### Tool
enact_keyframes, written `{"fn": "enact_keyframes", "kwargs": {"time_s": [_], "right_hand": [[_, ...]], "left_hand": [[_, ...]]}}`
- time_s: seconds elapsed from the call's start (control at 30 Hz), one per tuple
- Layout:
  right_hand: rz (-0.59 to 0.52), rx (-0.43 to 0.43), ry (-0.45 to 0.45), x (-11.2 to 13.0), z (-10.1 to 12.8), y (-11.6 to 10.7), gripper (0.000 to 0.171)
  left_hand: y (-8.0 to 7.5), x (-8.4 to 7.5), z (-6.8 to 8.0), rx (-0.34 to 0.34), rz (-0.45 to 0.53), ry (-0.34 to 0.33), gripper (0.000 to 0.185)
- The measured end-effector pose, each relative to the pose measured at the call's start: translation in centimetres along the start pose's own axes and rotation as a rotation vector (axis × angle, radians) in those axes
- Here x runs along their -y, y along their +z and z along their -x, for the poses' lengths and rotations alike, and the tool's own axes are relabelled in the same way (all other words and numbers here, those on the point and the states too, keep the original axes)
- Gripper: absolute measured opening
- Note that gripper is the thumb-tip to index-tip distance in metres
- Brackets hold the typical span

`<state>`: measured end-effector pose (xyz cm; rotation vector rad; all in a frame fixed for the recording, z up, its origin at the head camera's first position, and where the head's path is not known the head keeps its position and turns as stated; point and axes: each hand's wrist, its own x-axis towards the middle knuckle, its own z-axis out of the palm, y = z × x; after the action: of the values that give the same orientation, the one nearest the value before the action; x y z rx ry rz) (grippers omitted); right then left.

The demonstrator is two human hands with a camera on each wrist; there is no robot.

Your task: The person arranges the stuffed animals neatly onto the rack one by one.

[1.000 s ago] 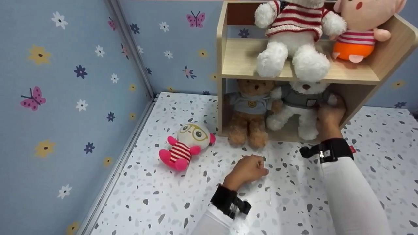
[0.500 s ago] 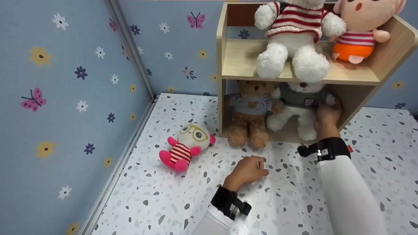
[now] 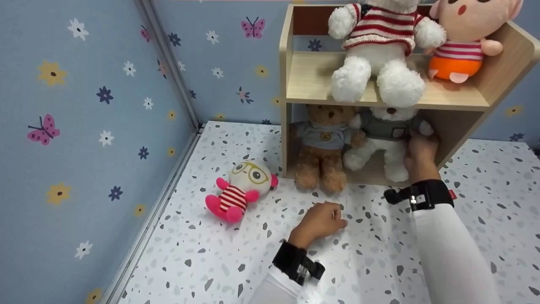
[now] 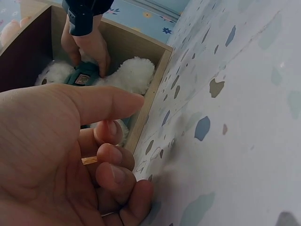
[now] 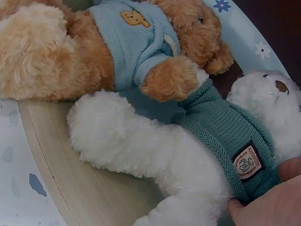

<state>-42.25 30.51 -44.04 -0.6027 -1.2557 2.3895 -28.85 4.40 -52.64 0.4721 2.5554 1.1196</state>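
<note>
Head view: my right hand reached into the lower bay of the wooden shelf, fingers curled on the side of the white bear in the green sweater, which sat inside beside the brown bear. My left hand rested on the speckled floor in front of the shelf, fingers loosely curled, holding nothing. A pink striped doll lay on the floor left of the shelf, seemingly not yet shelved. Left wrist view: my fingers were relaxed and empty; the right hand gripped the white bear inside the shelf. Right wrist view: my fingertips pressed into the green sweater; the bear looked settled.
</note>
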Motion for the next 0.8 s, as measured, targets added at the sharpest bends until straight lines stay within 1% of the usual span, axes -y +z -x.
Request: {"fn": "enact_keyframes", "kwargs": {"time_s": [0.13,0.2,0.27,0.37,0.4,0.47,0.5,0.57,0.63,0.7,0.8], "right_hand": [[-0.072,-0.013,0.017,0.1,0.2,-0.1,0.020],[-0.107,-0.021,0.043,0.2,0.4,-0.2,0.021],[-0.100,-0.027,0.072,0.3,0.7,-0.3,0.031],[-0.079,-0.021,0.119,0.3,1.3,-0.7,0.058],[-0.073,-0.021,0.129,0.3,1.5,-0.8,0.061],[-0.058,-0.020,0.142,0.1,1.9,-1.1,0.054],[-0.054,-0.018,0.153,-0.1,2.1,-1.3,0.048],[-0.055,-0.021,0.172,-0.5,2.5,-1.7,0.030],[-0.055,-0.008,0.187,-0.9,3.0,-2.1,0.020],[-0.047,0.016,0.188,-1.3,3.5,-2.4,0.019],[0.009,0.070,0.186,-2.0,4.5,-2.7,0.021]], "left_hand": [[0.1,0.0,0.0,0.001,0.000,-0.004,0.028],[0.1,0.0,0.0,0.002,-0.004,-0.002,0.028],[0.2,0.0,0.0,-0.001,-0.007,0.002,0.029],[0.2,0.0,0.0,-0.014,-0.011,0.011,0.029],[0.2,0.0,-0.1,-0.017,-0.009,0.013,0.029],[0.3,0.0,-0.1,-0.025,-0.004,0.011,0.030],[0.3,0.0,-0.1,-0.025,0.000,0.008,0.029],[0.3,0.1,-0.1,-0.025,0.003,0.001,0.030],[0.2,0.1,-0.2,-0.026,0.003,-0.001,0.029],[0.2,0.1,-0.2,-0.023,0.002,0.001,0.029],[0.2,0.1,-0.2,-0.014,0.011,0.000,0.028]]}}
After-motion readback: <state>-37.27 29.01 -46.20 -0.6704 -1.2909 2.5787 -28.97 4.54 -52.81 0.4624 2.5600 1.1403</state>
